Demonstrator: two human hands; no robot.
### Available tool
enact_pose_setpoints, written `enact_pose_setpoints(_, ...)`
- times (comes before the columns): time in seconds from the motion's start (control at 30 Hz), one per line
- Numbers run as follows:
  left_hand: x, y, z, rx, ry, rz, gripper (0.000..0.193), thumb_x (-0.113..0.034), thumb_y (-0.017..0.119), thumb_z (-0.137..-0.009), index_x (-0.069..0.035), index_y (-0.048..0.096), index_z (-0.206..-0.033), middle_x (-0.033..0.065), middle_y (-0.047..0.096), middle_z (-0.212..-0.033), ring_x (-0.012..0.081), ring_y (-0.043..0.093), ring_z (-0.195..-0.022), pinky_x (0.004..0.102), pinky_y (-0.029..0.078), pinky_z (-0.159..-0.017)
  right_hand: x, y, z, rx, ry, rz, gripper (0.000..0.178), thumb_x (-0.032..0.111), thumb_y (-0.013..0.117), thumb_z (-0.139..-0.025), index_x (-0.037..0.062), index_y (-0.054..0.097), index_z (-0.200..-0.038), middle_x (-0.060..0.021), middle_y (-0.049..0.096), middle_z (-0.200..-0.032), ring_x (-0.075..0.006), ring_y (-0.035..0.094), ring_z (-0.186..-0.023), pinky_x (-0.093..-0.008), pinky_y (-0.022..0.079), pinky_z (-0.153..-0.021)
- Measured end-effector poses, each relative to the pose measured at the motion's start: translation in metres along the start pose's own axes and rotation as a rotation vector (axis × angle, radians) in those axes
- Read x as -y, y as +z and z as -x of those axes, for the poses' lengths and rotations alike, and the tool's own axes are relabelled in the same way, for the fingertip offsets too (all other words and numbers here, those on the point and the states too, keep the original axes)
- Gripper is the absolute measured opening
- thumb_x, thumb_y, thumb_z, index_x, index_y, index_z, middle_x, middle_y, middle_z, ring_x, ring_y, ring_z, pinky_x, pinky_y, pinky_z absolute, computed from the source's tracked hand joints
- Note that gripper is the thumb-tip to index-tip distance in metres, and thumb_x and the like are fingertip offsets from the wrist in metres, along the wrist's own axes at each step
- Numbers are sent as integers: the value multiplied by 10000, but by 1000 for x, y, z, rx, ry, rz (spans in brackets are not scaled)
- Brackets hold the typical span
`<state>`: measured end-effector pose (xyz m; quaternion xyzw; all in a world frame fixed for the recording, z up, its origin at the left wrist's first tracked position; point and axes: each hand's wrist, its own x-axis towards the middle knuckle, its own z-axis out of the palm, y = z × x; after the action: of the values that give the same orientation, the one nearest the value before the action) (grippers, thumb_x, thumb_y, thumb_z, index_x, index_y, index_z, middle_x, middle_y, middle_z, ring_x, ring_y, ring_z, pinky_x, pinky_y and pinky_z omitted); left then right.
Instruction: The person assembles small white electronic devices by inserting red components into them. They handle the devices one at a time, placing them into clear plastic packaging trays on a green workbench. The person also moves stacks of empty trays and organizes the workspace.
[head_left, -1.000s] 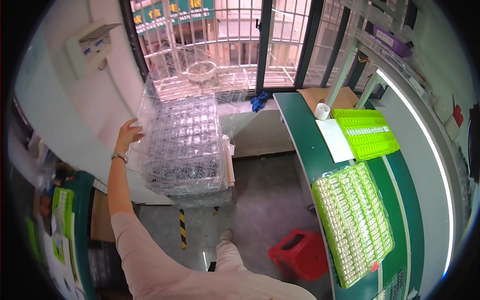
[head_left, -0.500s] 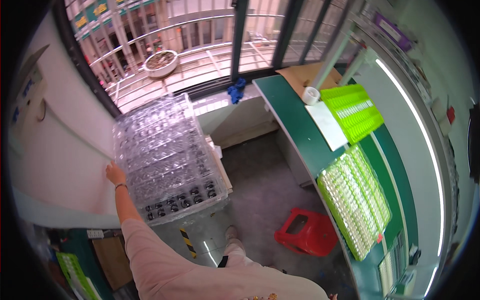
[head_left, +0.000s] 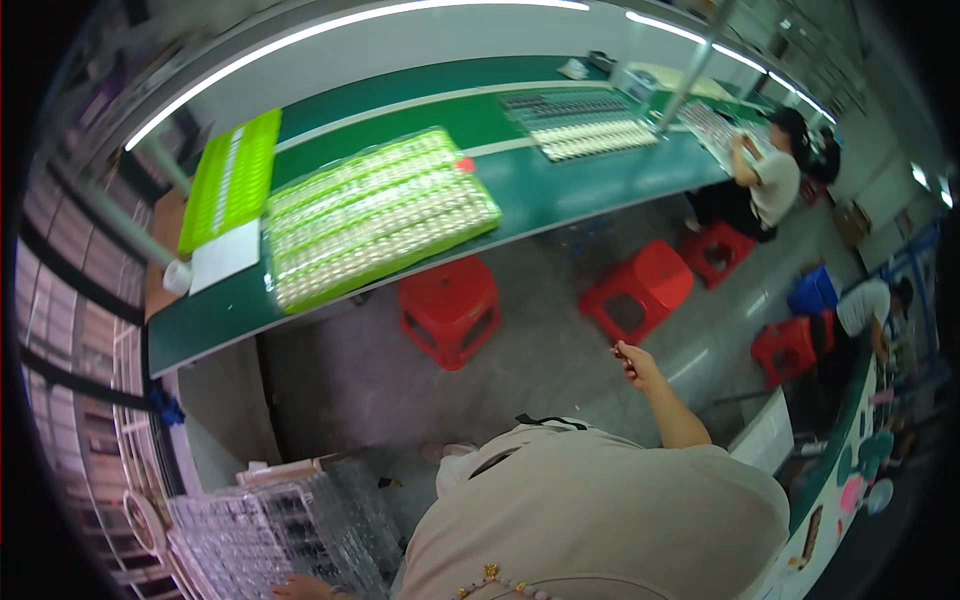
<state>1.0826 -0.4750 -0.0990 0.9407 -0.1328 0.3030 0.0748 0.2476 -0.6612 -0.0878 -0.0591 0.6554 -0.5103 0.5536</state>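
My right hand is held out over the floor, in front of a red plastic stool. Its fingers are closed around something small and dark that I cannot make out. At the bottom edge, my left hand shows only in part, beside a stack of clear plastic trays; its fingers are hidden or blurred. A plastic-wrapped green tray with rows of pale small parts lies on the green workbench. Left of it are a bright green ribbed tray and a white board.
Another red stool stands under the bench's front edge. A person sits at the far right of the bench, and another person is by a blue bin. A tape roll sits at the bench's left end.
My view has swung right, from the window and tray stack to the long bench. My right hand has come up into view, while the left is now low at the bottom edge.
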Motion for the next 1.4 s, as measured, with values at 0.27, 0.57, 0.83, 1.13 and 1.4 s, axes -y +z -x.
enact_pose_setpoints(0.27, -273, -124, 377, 1220, 1045, 727, 589, -372, 698, -705, -23, 529, -1148, 268, 454, -1192, 376, 400, -1151, 434, 298, -992, -21, -205, 18, -133, 16, -380, 179, 277, 635, -828, 109, 578, -810, 48, 525, -678, -7, 414, -479, -151, 249, -349)
enact_pose_setpoints(0.57, -468, -334, 485, 2226, 1652, 307, 297, -210, 621, -804, 3, 625, -1011, 67, 660, -843, 167, 612, -749, 284, 481, -694, 12, -276, -14, -199, 43, -838, 172, 270, 630, -831, 114, 568, -795, 20, 525, -696, -23, 400, -474, -155, 240, -345)
enact_pose_setpoints(0.83, -597, -339, 691, 2914, 1499, 150, 342, -208, 609, -830, -31, 568, -1119, 19, 630, -950, 108, 589, -822, 233, 474, -748, 182, -292, -148, 16, 47, -825, 170, 251, 565, -874, 95, 559, -808, 1, 501, -666, -26, 385, -469, -160, 250, -340)
enact_pose_setpoints(1.13, -646, -424, 952, 2364, 2419, 904, 420, -383, 626, -806, -39, 585, -1045, 58, 595, -986, 158, 553, -894, 302, 429, -809, 371, -288, -269, -52, 8, -626, 179, 239, 505, -907, 66, 546, -884, -27, 540, -797, -31, 371, -500, -145, 260, -360)
enact_pose_setpoints(1.4, -775, -503, 946, 3603, 1252, 242, 225, -206, 542, -885, -24, 581, -1012, 98, 315, -1391, 136, 287, -1274, 287, 236, -1025, 472, -305, -381, -19, 14, -536, 138, 247, 566, -871, 109, 558, -879, 35, 483, -663, -30, 404, -495, -157, 260, -337)
